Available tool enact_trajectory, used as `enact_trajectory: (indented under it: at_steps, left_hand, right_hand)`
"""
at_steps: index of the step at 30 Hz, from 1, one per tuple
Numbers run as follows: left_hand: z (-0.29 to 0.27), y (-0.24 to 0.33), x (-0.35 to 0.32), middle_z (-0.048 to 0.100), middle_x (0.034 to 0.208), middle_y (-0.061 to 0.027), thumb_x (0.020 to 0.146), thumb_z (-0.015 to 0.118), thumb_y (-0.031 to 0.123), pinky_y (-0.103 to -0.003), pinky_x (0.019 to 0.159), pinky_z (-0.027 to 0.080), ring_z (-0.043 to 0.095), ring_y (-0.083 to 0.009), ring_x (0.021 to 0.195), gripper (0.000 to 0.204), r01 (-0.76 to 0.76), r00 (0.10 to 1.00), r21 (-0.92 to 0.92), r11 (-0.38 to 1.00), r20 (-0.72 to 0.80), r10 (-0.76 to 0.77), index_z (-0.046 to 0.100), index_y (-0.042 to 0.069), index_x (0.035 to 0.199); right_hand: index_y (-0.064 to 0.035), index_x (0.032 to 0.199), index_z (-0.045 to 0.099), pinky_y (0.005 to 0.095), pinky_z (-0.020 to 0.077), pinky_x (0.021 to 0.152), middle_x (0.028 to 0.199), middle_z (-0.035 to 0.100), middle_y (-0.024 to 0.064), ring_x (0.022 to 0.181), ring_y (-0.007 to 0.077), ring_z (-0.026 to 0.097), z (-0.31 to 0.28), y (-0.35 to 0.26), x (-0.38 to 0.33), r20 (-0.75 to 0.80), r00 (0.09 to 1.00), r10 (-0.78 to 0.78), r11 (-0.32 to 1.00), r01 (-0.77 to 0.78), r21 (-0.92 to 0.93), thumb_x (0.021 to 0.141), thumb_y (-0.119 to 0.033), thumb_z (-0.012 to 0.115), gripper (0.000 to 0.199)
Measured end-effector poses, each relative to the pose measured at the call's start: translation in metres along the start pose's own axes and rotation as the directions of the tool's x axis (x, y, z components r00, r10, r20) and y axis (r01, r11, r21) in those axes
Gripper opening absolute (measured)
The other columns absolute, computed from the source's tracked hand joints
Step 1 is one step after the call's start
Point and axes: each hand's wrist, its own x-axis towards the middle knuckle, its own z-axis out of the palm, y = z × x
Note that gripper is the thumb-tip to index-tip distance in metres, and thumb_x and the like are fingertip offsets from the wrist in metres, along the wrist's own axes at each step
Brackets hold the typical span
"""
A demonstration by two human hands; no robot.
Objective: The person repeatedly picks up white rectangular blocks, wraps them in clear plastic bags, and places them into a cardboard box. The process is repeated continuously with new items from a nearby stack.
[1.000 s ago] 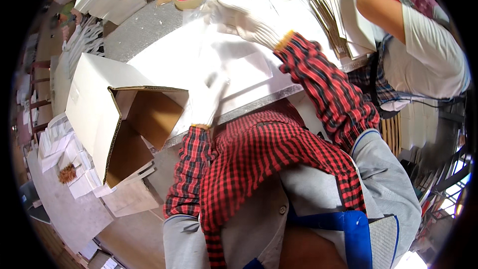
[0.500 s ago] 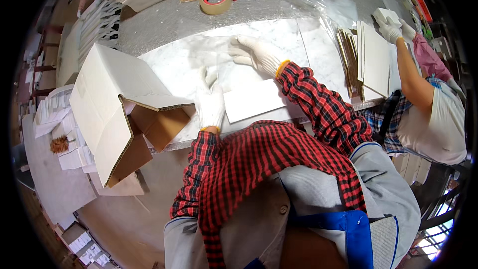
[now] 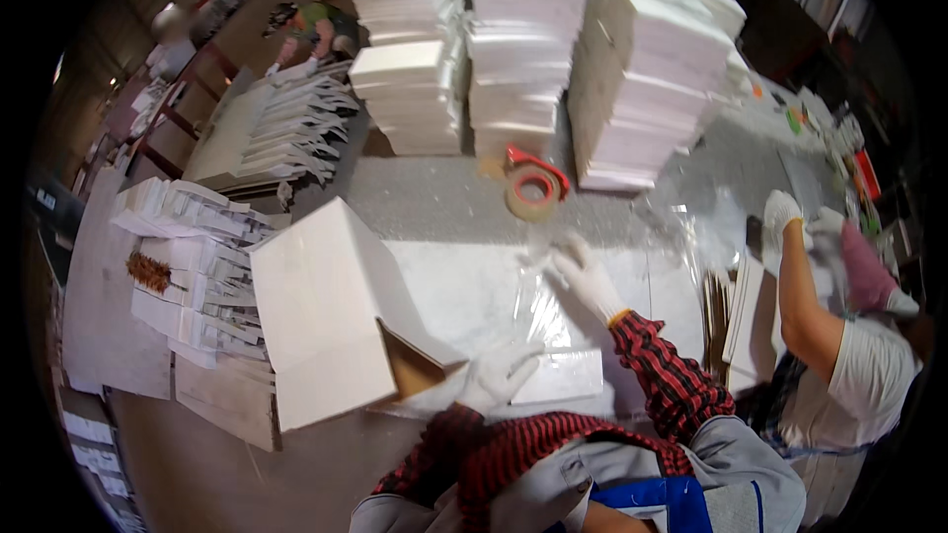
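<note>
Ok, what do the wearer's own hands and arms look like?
The left hand and right hand wear white gloves; a yellow band edges the right one. Each arm has a red-and-black plaid oversleeve, with a grey sleeve above it.

From my end I see three tall white stacks on the grey table, a red tape dispenser before the middle one, a rust-brown duster over white packaging at left, and a co-worker on the right.
</note>
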Motion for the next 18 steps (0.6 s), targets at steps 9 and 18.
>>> enact_trajectory:
  at_steps: [9,18]
  left_hand:
    - [-0.005,0.010,0.012,0.072,0.095,-0.0105,0.093,0.071,0.020,-0.043,0.077,0.056,0.069,-0.0319,0.087,0.022,-0.170,0.972,0.119,0.978,-0.144,0.186,0.075,0.013,0.113]
    - [-0.011,0.005,0.016,0.068,0.090,-0.0087,0.096,0.065,0.024,-0.042,0.083,0.055,0.067,-0.0300,0.089,0.024,0.005,0.997,0.079,0.997,0.075,-0.011,0.074,0.016,0.116]
  right_hand:
    - [-0.0083,0.135,0.062,0.0495,0.0530,0.094,0.120,0.068,0.0190,0.108,0.0394,0.066,0.074,-0.252,0.198,0.272,0.533,-0.801,0.311,0.760,-0.571,0.091,-0.044,0.070,0.057]
    - [-0.0228,0.143,0.055,0.0565,0.0492,0.098,0.121,0.065,0.0236,0.118,0.0434,0.063,0.139,-0.281,0.349,0.474,0.728,-0.495,0.235,0.637,-0.734,0.081,-0.086,0.059,0.089]
